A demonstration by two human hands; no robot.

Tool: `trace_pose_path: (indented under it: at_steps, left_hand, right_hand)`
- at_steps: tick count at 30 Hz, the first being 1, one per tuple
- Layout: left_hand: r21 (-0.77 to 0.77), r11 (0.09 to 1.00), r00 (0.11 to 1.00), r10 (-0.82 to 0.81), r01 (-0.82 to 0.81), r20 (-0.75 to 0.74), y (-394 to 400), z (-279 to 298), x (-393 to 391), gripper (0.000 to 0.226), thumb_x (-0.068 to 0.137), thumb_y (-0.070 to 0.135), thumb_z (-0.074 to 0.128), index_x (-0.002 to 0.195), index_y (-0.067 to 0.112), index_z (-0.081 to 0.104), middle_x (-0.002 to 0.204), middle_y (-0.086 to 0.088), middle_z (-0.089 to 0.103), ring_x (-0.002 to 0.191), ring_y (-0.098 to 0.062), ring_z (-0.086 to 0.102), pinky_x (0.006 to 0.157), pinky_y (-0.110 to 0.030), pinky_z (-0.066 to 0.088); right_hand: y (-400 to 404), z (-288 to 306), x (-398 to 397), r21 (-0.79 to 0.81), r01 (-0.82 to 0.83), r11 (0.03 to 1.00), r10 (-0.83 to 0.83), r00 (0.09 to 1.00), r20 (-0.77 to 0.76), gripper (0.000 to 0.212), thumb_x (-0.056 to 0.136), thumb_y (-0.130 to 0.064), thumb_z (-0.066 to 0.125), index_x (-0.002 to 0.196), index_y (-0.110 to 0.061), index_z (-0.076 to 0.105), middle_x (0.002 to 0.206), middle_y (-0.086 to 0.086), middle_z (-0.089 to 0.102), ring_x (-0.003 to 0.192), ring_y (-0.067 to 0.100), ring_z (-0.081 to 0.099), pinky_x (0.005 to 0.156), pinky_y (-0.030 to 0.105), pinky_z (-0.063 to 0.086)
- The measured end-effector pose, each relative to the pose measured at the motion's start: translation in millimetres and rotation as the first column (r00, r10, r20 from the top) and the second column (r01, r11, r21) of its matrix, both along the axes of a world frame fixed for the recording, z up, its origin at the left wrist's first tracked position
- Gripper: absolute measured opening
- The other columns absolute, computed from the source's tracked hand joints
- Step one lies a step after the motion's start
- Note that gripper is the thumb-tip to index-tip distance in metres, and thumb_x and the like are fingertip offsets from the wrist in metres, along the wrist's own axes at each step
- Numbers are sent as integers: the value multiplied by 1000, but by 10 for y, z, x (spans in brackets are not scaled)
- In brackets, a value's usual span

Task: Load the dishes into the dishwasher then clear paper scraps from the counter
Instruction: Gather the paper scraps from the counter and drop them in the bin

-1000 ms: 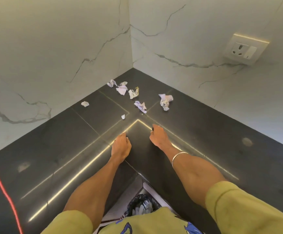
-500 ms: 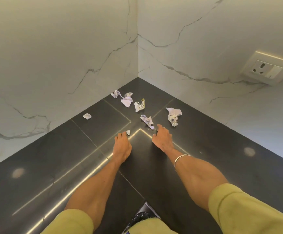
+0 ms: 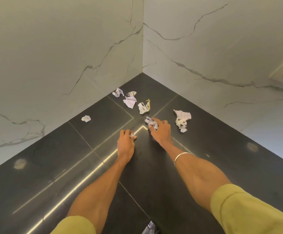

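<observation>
Where fingers [image 3: 151, 126] curl, paper scrap [image 3: 149, 121] pinched

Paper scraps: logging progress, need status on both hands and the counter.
Left hand pinches small scrap. Right hand grips crumpled scrap. Five scraps loose on black counter. Nothing blocking.

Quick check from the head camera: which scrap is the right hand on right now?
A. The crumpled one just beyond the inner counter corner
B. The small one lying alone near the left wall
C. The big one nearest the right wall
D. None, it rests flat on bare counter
A: the right hand has its fingers curled on the crumpled scrap there, while the big scrap by the right wall and the small lone scrap lie untouched.
</observation>
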State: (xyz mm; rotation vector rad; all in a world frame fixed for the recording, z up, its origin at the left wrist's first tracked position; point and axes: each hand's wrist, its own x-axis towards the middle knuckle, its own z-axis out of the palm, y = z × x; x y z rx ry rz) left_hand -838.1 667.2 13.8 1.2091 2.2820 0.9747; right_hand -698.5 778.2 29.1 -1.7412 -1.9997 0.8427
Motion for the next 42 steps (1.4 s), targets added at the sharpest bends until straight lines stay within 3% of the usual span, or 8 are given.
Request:
trace_pose_path:
  at_steps: [7, 11, 16, 21, 24, 32, 37, 42]
  left_hand:
    - [-12, 981, 977, 195, -195, 85, 123, -66, 29, 29, 98, 25, 44, 75, 18, 61, 85, 2, 63, 78, -19, 57, 72, -31, 38]
    - [-35, 956, 897, 287, -293, 335, 182, 17, -51, 30, 93, 14, 43, 75, 17, 67, 75, 2, 70, 66, -18, 64, 69, -31, 52]
    - [-18, 923, 633, 277, -384, 723, 142, 168, -98, 27, 98, 2, 41, 96, -7, 66, 79, -15, 65, 61, -21, 63, 64, -35, 57]
    - [-69, 907, 453, 273, -416, 849, 79, 263, -71, 27, 87, -7, 44, 98, -4, 68, 88, -18, 69, 77, -25, 67, 83, -36, 59]
    - [-104, 898, 263, 234, -428, 936, 31, 347, -3, 23, 80, -8, 51, 90, -2, 71, 82, -15, 69, 70, -20, 66, 74, -30, 58]
    - [-199, 817, -188, 114, -541, 976, -92, 501, 221, 35, 94, 24, 33, 82, 0, 55, 64, -13, 60, 50, -24, 62, 55, -30, 52]
    - [-230, 856, -186, 159, -464, 970, -35, 511, 177, 29, 99, 25, 39, 91, 3, 56, 77, -13, 63, 49, -23, 66, 36, -20, 47]
    - [-242, 867, -185, 177, -435, 967, 34, 425, 130, 14, 87, 9, 47, 75, 7, 53, 75, -13, 62, 68, -22, 64, 63, -29, 58]
  right_hand:
    - [-7, -19, -112, 58, 70, 996, -65, 994, -84, 23, 84, -27, 72, 107, -30, 73, 106, 6, 58, 100, 29, 58, 87, 35, 46]
    - [-17, -35, -139, 11, 85, 996, -83, 987, -135, 17, 85, -16, 71, 99, -25, 76, 101, 9, 63, 95, 25, 61, 76, 26, 43]
    - [-245, 40, -220, 57, 46, 997, -33, 975, -219, 14, 84, -13, 69, 93, -20, 78, 93, 2, 66, 93, 17, 59, 80, 27, 46]
    - [-531, 197, -359, 109, -95, 990, 121, 956, -267, 13, 82, -16, 67, 87, -22, 76, 92, -6, 70, 89, 0, 54, 76, 4, 35]
    - [-663, 317, -415, 103, -185, 977, 208, 932, -296, 14, 80, -10, 68, 86, -18, 78, 84, -8, 70, 79, -9, 54, 70, -1, 34]
    - [-841, 327, -372, -42, -318, 947, 295, 915, -273, 38, 67, -7, 82, 101, -19, 68, 72, -11, 66, 61, -5, 57, 65, 13, 46]
    - [-788, 353, -306, -29, -398, 917, 372, 877, -304, 49, 70, -11, 82, 110, -24, 58, 78, -4, 69, 64, 4, 63, 72, 29, 58]
    - [-676, 406, -210, 78, -232, 970, 245, 925, -289, 30, 78, -50, 68, 104, -37, 64, 77, -12, 72, 70, 0, 66, 73, 22, 53]
